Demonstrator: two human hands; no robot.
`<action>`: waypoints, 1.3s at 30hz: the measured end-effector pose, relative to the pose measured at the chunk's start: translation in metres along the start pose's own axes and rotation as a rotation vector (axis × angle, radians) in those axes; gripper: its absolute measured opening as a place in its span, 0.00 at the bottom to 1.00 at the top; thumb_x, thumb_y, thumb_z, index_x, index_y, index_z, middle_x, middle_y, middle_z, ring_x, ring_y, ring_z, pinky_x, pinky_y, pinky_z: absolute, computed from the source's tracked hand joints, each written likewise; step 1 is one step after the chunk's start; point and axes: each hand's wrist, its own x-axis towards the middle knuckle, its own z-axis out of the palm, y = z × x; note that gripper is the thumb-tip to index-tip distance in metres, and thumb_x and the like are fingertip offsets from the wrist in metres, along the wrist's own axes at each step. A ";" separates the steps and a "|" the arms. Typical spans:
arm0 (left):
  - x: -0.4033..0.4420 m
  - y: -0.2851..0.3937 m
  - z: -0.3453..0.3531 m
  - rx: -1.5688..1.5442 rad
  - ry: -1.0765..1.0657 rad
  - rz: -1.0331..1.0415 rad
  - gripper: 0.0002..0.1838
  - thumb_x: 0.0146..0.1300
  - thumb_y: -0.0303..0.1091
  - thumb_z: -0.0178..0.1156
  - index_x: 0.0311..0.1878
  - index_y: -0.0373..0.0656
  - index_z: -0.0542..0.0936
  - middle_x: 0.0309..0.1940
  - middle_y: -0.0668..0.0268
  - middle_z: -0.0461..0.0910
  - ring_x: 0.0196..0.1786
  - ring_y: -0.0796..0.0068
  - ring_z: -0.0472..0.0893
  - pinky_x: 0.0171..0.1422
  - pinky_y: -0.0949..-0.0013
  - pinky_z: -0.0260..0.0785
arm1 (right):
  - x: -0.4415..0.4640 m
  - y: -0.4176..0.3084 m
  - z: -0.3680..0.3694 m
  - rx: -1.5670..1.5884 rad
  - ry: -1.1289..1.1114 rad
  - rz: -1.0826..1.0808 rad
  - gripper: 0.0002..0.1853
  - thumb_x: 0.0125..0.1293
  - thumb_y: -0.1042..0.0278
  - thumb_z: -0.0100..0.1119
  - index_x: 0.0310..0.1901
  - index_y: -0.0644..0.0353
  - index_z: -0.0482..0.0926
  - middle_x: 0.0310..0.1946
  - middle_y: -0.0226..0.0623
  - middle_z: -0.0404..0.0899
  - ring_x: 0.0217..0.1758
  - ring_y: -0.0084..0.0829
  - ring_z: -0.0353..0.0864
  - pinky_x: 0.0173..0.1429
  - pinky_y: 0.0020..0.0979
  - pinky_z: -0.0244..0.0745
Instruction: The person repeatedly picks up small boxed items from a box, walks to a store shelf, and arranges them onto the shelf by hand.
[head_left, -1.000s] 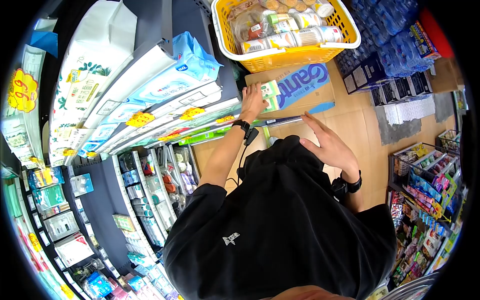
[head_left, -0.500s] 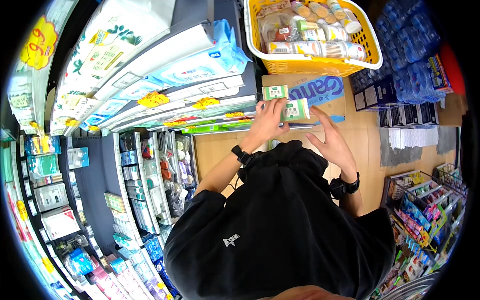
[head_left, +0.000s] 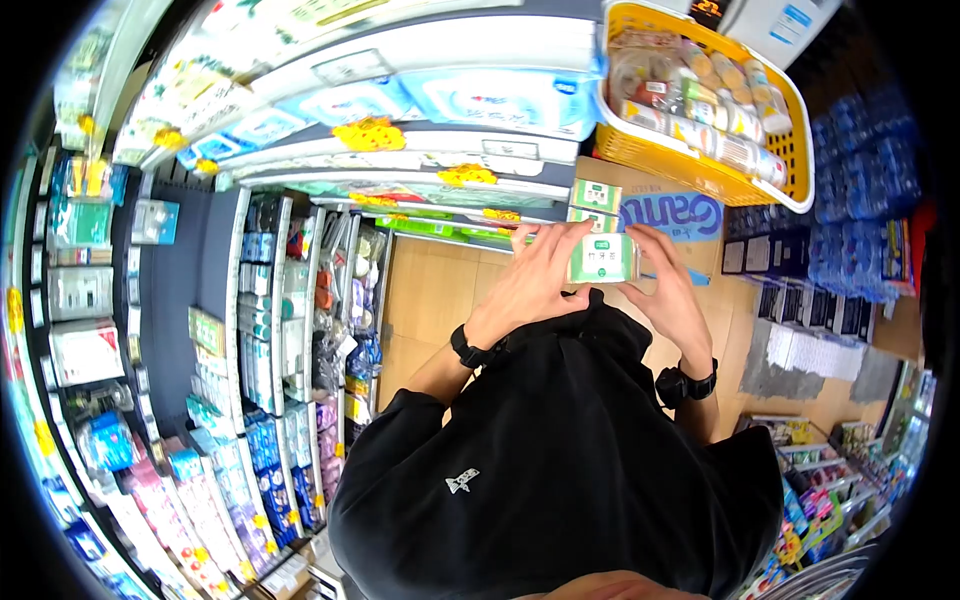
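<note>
A small green-and-white pack [head_left: 603, 260] is held up in front of my chest, its printed face toward me. My left hand [head_left: 540, 275] grips its left side, with the thumb at the lower edge. My right hand [head_left: 668, 290] has its fingers at the right side and the thumb low near the corner. Just beyond it, similar green-and-white packs [head_left: 595, 193] rest on a cardboard box [head_left: 680, 225] with blue lettering. My left fingertips lie close to those packs, and I cannot tell if they touch.
A yellow basket [head_left: 660, 160] with bottles and tubs stands beyond the box. Shelves of blue wipes packs [head_left: 500, 95] run along the left. Wrapped blue water bottles [head_left: 855, 180] are stacked at the right. Goods racks [head_left: 820, 490] stand at the lower right.
The view has shifted, so shelves and basket sit differently. The held pack has come nearer my body and now faces me. My right hand has closed in on its right side.
</note>
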 end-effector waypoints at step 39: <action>-0.314 0.066 -0.165 0.307 0.908 -0.795 0.49 0.49 0.41 0.81 0.75 0.41 0.70 0.62 0.60 0.82 0.61 0.61 0.81 0.74 0.55 0.56 | 0.094 -0.246 0.244 0.505 -1.132 -0.617 0.38 0.57 0.80 0.79 0.70 0.65 0.73 0.71 0.41 0.67 0.58 0.27 0.78 0.63 0.30 0.82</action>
